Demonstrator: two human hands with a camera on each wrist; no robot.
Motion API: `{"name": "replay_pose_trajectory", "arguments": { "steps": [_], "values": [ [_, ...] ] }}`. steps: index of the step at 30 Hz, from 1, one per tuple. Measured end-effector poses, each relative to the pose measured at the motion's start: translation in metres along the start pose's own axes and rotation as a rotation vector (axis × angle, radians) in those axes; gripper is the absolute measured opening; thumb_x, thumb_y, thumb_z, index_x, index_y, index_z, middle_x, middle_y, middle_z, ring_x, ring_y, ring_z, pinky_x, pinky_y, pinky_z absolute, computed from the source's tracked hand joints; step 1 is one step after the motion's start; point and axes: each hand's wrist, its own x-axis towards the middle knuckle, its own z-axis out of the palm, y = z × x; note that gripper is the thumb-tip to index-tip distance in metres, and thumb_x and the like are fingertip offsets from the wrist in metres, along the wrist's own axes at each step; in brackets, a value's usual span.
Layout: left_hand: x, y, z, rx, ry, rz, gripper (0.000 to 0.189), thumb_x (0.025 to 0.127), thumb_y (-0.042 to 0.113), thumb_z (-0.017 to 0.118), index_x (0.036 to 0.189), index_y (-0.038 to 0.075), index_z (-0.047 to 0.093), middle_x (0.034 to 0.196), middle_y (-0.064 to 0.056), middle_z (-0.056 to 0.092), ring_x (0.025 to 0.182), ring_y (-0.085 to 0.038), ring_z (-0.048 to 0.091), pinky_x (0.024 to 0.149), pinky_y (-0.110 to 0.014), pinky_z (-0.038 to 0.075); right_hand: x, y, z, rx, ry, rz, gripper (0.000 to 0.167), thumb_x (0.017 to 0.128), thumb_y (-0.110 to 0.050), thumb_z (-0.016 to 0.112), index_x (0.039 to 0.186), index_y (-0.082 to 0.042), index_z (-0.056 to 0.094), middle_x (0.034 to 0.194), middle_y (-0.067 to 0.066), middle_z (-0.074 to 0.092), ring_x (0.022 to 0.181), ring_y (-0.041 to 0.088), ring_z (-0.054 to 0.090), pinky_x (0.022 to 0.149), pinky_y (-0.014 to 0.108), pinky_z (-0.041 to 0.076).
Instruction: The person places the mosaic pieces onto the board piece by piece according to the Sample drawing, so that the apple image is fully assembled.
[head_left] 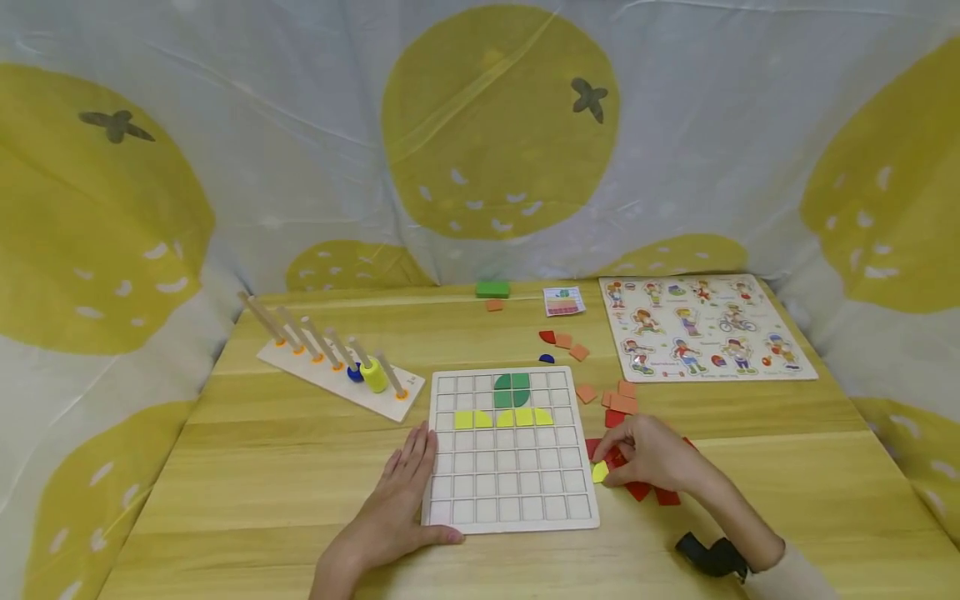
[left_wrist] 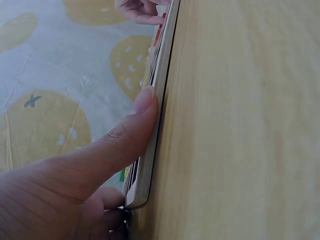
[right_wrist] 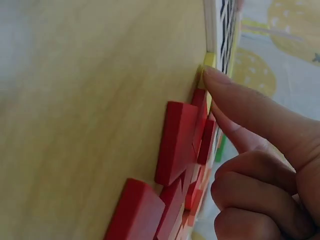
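A white grid board lies flat on the wooden table. Four green pieces, two square and two round-edged, form a leaf shape near its top; below them runs a row of yellow pieces with a gap in it. My left hand rests against the board's lower left corner, fingers along the left edge, thumb on the front edge. At the board's right side my right hand pinches a yellow piece between thumb and finger, beside the red pieces.
A peg stand with blue and yellow beads stands left. Back right lies a picture puzzle board. Orange pieces, a small pattern card, a green block and a black object lie around.
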Motion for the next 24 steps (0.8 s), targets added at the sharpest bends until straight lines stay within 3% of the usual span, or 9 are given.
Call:
{"name": "replay_pose_trajectory", "arguments": {
  "steps": [10, 17, 21, 24],
  "values": [
    [-0.001, 0.000, 0.000, -0.006, -0.002, -0.008, 0.135, 0.072, 0.056, 0.088, 0.165, 0.001, 0.006, 0.175, -0.014, -0.005, 0.163, -0.034, -0.002, 0.130, -0.054, 0.002, -0.007, 0.003, -0.003, -0.047, 0.042, 0.011, 0.023, 0.074, -0.019, 0.093, 0.089, -0.019, 0.076, 0.062, -0.008, 0.040, 0.058, 0.005, 0.037, 0.052, 0.020, 0.027],
    [-0.001, 0.001, -0.001, 0.008, 0.004, 0.001, 0.136, 0.072, 0.057, 0.087, 0.165, -0.001, 0.007, 0.175, -0.015, -0.004, 0.163, -0.035, -0.001, 0.130, -0.058, 0.005, -0.009, 0.001, -0.009, -0.034, 0.070, 0.013, 0.019, 0.081, -0.019, 0.088, 0.094, -0.012, 0.075, 0.059, -0.008, 0.037, 0.054, 0.004, 0.033, 0.052, 0.020, 0.026],
    [0.000, 0.001, -0.001, 0.013, 0.000, 0.003, 0.136, 0.073, 0.057, 0.087, 0.164, -0.002, 0.006, 0.175, -0.016, -0.005, 0.163, -0.035, -0.001, 0.130, -0.057, 0.005, -0.001, -0.009, -0.015, -0.033, 0.132, 0.007, 0.019, 0.083, -0.016, 0.086, 0.098, -0.009, 0.076, 0.058, -0.007, 0.034, 0.053, 0.004, 0.031, 0.051, 0.020, 0.025],
    [0.000, 0.000, 0.000, 0.007, 0.000, 0.003, 0.136, 0.073, 0.057, 0.087, 0.164, -0.002, 0.006, 0.175, -0.016, -0.004, 0.163, -0.036, -0.001, 0.130, -0.058, 0.005, 0.016, -0.025, -0.010, -0.035, 0.132, 0.001, 0.020, 0.084, -0.016, 0.085, 0.102, -0.009, 0.078, 0.057, -0.007, 0.031, 0.052, 0.007, 0.029, 0.049, 0.020, 0.023]
  ]
}}
